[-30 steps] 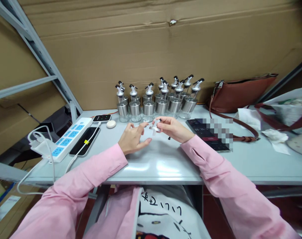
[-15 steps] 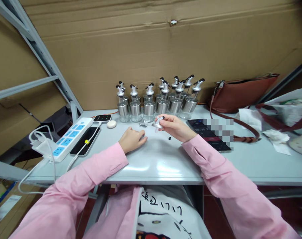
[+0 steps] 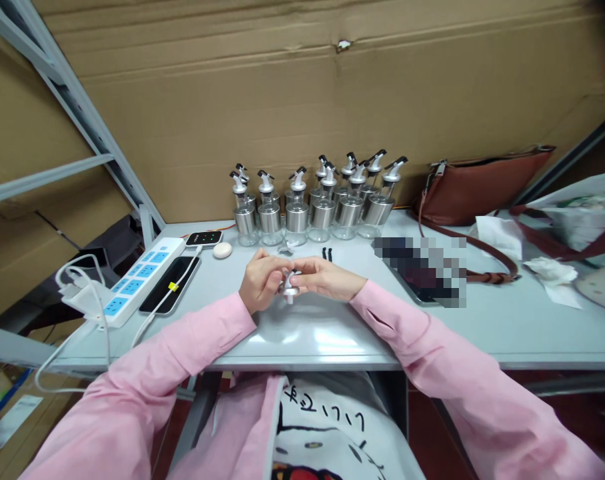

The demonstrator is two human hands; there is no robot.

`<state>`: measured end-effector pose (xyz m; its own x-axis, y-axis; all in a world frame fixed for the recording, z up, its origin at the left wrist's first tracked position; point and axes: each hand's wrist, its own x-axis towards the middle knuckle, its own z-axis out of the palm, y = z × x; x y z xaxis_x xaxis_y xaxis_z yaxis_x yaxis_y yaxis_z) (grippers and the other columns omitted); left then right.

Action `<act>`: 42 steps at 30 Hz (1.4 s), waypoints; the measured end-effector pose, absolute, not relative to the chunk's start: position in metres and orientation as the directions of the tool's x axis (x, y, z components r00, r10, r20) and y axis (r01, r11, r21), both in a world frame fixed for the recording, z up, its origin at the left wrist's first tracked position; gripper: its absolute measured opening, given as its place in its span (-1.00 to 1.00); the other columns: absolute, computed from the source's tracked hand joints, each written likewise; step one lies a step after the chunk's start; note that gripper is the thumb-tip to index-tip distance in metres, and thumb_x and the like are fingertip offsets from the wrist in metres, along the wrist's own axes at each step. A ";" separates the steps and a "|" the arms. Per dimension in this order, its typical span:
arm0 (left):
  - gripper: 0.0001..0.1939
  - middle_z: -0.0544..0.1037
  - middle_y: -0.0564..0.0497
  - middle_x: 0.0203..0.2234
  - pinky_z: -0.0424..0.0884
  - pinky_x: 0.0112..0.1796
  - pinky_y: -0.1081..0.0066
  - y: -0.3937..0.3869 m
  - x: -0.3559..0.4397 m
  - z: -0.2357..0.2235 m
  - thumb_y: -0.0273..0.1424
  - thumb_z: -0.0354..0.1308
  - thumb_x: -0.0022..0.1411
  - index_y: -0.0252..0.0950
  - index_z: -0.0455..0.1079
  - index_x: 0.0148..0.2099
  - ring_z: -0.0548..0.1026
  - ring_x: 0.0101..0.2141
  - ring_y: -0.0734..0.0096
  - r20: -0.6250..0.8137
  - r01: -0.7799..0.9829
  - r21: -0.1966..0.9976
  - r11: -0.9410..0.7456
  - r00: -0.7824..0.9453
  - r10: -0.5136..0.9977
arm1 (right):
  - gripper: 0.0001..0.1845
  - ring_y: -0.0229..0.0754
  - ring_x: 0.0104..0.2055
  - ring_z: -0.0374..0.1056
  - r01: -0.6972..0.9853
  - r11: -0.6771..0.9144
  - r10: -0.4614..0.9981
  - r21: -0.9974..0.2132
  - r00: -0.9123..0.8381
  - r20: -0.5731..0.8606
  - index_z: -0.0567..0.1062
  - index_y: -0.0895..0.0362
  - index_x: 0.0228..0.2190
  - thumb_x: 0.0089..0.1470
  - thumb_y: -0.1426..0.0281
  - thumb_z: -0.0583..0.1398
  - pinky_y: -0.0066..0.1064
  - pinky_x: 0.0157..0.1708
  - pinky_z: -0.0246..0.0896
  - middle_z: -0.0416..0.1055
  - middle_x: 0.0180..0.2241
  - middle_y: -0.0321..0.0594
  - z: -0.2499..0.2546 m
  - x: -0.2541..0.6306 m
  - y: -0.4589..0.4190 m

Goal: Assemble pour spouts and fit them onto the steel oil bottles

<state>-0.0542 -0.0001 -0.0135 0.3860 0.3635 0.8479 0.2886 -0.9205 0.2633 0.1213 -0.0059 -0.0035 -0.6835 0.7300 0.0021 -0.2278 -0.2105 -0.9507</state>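
Observation:
A small silver-and-black pourer spout (image 3: 289, 291) is held between my two hands, low over the table, with its pale stem pointing down. My right hand (image 3: 328, 278) grips it from the right with thumb and fingers. From the left, my left hand (image 3: 262, 281) closes on the same spout, its fingers curled over the top. The fingers hide most of the spout's upper part. Just behind the hands lie a small grey piece (image 3: 285, 250) and two thin black pieces (image 3: 327, 254) on the tabletop.
Several glass-and-steel oil bottles (image 3: 297, 218) with similar spouts stand along the cardboard (image 3: 262, 87). To the left are a power strip (image 3: 145, 277), a phone (image 3: 155, 293) and a white round case (image 3: 222, 250). A partly blurred phone (image 3: 390, 260) and a brown bag (image 3: 475, 190) are right.
My right hand has brought the spout down and left. My left hand, previously apart from it, has closed on it. Two thin black pieces have come into view behind the right hand.

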 end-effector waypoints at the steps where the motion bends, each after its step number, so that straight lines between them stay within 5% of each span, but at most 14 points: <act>1: -0.51 0.40 0.08 -0.65 0.21 -0.38 0.33 -0.001 -0.054 -0.014 -0.17 -0.34 0.39 -0.29 0.35 -0.27 0.31 -0.58 0.44 0.858 0.265 0.260 -0.928 0.378 0.348 | -0.70 -0.33 -0.38 0.41 -0.239 -0.210 0.732 -0.948 -0.682 0.010 0.51 0.22 -0.35 -0.20 0.39 0.38 -0.41 -0.27 0.36 0.44 -0.39 -0.28 -0.005 0.119 -0.007; 14: -0.69 0.27 0.11 -0.62 0.17 -0.43 0.34 -0.004 -0.052 -0.015 -0.23 -0.24 0.37 -0.23 0.27 -0.14 0.21 -0.57 0.43 0.909 0.192 0.246 -0.950 0.294 0.295 | -0.71 -0.36 -0.39 0.43 -0.233 -0.238 0.697 -0.943 -0.717 0.001 0.54 0.18 -0.38 -0.26 0.42 0.40 -0.48 -0.31 0.34 0.50 -0.41 -0.32 -0.008 0.119 -0.009; 23: -0.68 0.32 -0.05 -0.27 0.27 -0.31 0.28 0.003 -0.050 -0.020 -0.15 -0.25 0.35 -0.23 0.15 -0.06 0.29 -0.33 0.34 0.888 0.278 0.256 -0.926 0.311 0.339 | -0.73 -0.40 -0.46 0.38 -0.210 -0.167 0.745 -0.963 -0.667 0.016 0.56 0.19 -0.37 -0.21 0.38 0.39 -0.50 -0.36 0.29 0.47 -0.49 -0.36 -0.005 0.118 -0.008; 28: -0.79 0.30 -0.03 -0.33 0.24 -0.25 0.24 0.007 -0.052 -0.016 -0.26 -0.28 0.35 -0.24 0.09 -0.17 0.30 -0.29 0.30 0.877 0.367 0.262 -0.892 0.295 0.379 | -0.71 -0.36 -0.40 0.40 -0.217 -0.098 0.797 -0.971 -0.601 0.054 0.56 0.18 -0.36 -0.22 0.37 0.39 -0.50 -0.36 0.26 0.49 -0.42 -0.30 0.006 0.136 -0.004; 34: -0.97 0.36 0.04 -0.45 0.10 -0.30 0.25 0.004 -0.053 -0.006 -0.41 -0.07 0.19 -0.26 0.14 -0.30 0.33 -0.39 0.32 0.799 0.497 0.162 -0.852 0.441 0.409 | -0.75 -0.37 -0.42 0.36 -0.239 -0.027 0.834 -0.971 -0.541 0.110 0.56 0.18 -0.38 -0.18 0.34 0.37 -0.51 -0.37 0.24 0.46 -0.44 -0.32 0.017 0.151 -0.001; 42: -0.90 0.47 0.03 -0.40 0.14 -0.24 0.26 0.005 -0.052 -0.007 -0.48 -0.01 0.14 -0.27 0.17 -0.24 0.44 -0.36 0.33 0.797 0.521 0.088 -0.849 0.474 0.374 | -0.74 -0.28 -0.34 0.39 -0.242 -0.013 0.843 -0.970 -0.525 0.120 0.54 0.15 -0.40 -0.20 0.32 0.38 -0.41 -0.27 0.26 0.46 -0.39 -0.28 0.018 0.151 -0.002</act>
